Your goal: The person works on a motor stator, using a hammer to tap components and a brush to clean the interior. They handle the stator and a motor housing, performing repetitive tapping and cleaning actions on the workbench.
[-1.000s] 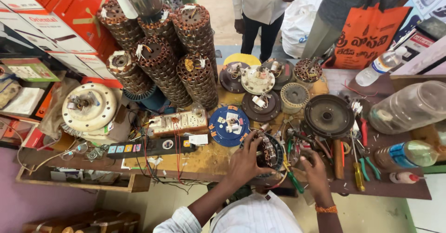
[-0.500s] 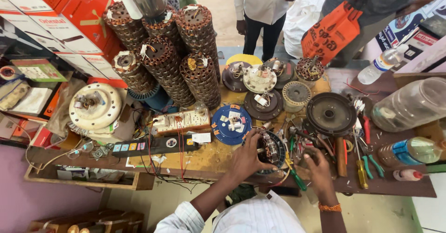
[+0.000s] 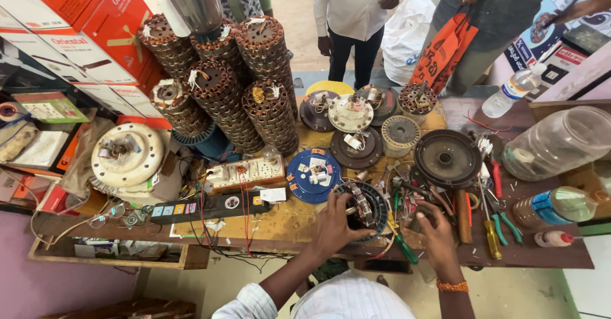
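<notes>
A round fan motor stator [image 3: 364,205], dark-rimmed with copper windings, is seen near the front edge of the wooden workbench [image 3: 286,220], about midway along it. The left hand [image 3: 335,225] is closed around the stator's near-left rim, fingers curled over its top. The right hand [image 3: 437,230] is set just right of it among loose tools; whether anything is gripped there cannot be told. A blue round cover [image 3: 313,176] lies just beyond the stator. Red and white cardboard boxes [image 3: 83,13] are stacked at the far left corner. An orange printed bag [image 3: 442,55] is held by a person beyond the far edge. A clear plastic jar [image 3: 560,142] lies sideways at the right end.
</notes>
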